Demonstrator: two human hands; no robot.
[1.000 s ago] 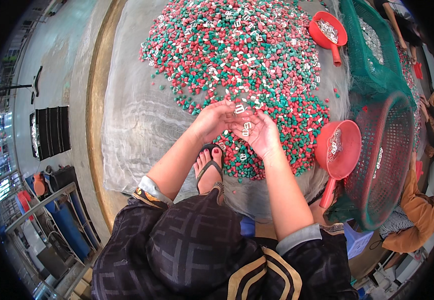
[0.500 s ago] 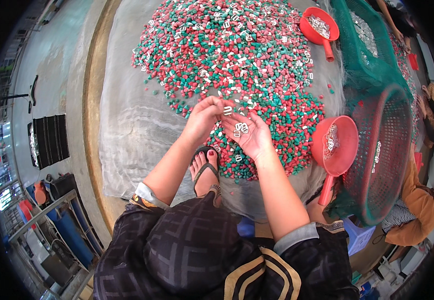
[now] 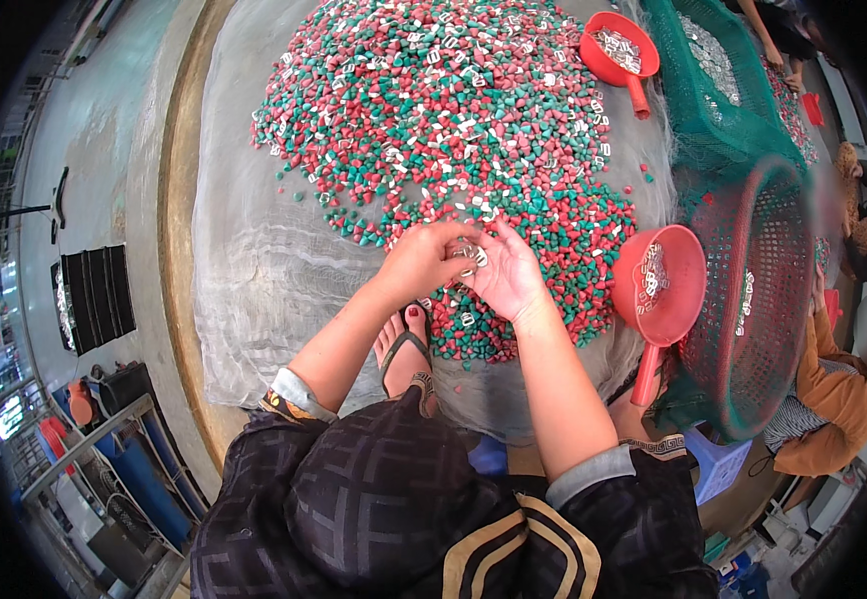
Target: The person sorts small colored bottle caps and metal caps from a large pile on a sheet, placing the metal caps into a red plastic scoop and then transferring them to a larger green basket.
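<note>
White clips (image 3: 479,257) on uncurled right hand (image 3: 509,280), long axis hidden by left fingers (image 3: 450,232), their grip unclear, red scoop (image 3: 685,290) 3 o'clock

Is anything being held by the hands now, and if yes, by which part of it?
Small pale slotted pieces rest on the upturned right hand. The left hand meets them; whether it pinches one, and where, cannot be told.

Both arms (image 3: 338,344) reach to the near end of the pebble pile (image 3: 498,150), with the left hand (image 3: 418,265) curling its fingers over the right hand's (image 3: 509,277) upturned palm.
</note>
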